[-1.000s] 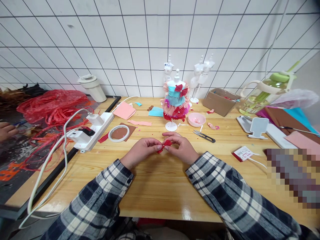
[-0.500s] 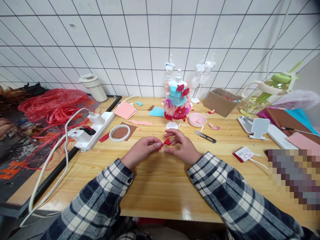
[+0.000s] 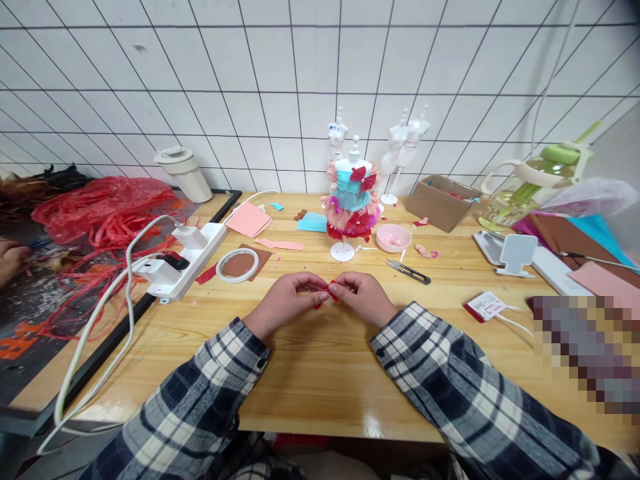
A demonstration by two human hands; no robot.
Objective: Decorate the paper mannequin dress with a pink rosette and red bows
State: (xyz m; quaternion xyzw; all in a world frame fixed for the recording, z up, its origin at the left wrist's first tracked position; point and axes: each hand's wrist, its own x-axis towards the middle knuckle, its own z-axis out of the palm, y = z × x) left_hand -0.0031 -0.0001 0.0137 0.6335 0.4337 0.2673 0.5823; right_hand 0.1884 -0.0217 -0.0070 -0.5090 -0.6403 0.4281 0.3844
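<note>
Between my two hands is a small red paper bow (image 3: pixel 332 288), largely covered by the fingers. My left hand (image 3: pixel 293 299) pinches its left side between thumb and fingers. My right hand (image 3: pixel 364 297) pinches the right side, its fingertips close against those of the left. Beyond the hands stands a small white mannequin (image 3: pixel 354 157) on a round base, dressed in blue, pink and red crepe paper. A red bow (image 3: pixel 363 179) sits on its chest. A pink bowl (image 3: pixel 394 238) with small bits inside and black-handled thread snips (image 3: pixel 411 272) lie right of it.
On the left are a white power strip (image 3: pixel 187 260) with cables, a tape roll (image 3: pixel 237 266) and pink paper squares (image 3: pixel 249 220). A cardboard box (image 3: pixel 440 203), a bottle (image 3: pixel 537 183) and a phone stand (image 3: pixel 518 255) stand right. Another person's hand (image 3: pixel 13 258) shows at far left.
My right hand has closed from an open curl onto the red bow, meeting the left fingertips. The left hand keeps its pinch. The view has shifted slightly.
</note>
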